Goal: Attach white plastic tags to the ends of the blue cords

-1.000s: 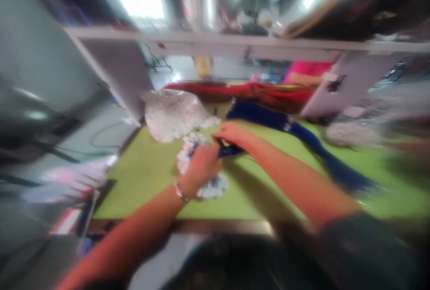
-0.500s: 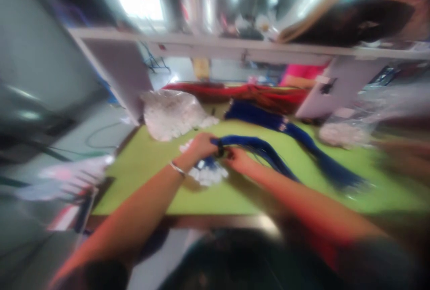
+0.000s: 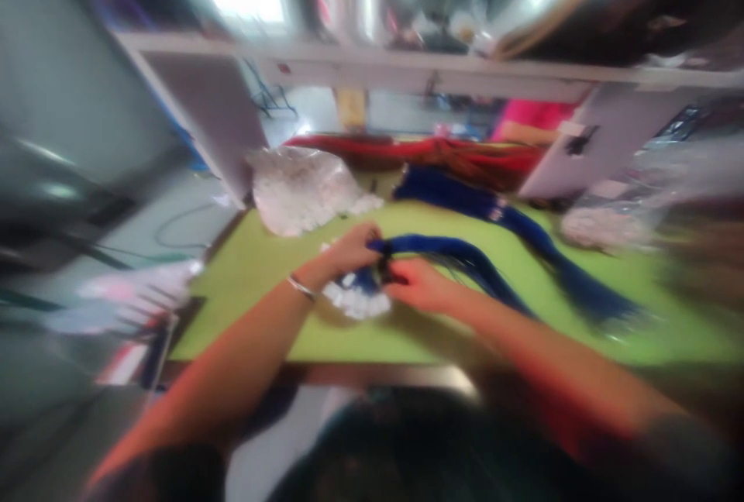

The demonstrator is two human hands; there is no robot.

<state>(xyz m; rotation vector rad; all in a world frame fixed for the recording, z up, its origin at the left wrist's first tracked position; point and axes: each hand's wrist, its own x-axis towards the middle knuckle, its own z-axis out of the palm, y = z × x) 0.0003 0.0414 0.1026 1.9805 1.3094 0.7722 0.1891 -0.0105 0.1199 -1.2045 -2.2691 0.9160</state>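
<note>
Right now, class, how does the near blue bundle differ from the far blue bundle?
The near blue bundle is in the left hand, with the right hand at its dark band; the far blue bundle lies untouched. The near blue bundle looks slimmer; the far blue bundle spreads wider and has a pale patch midway. Both are long and blue.
</note>
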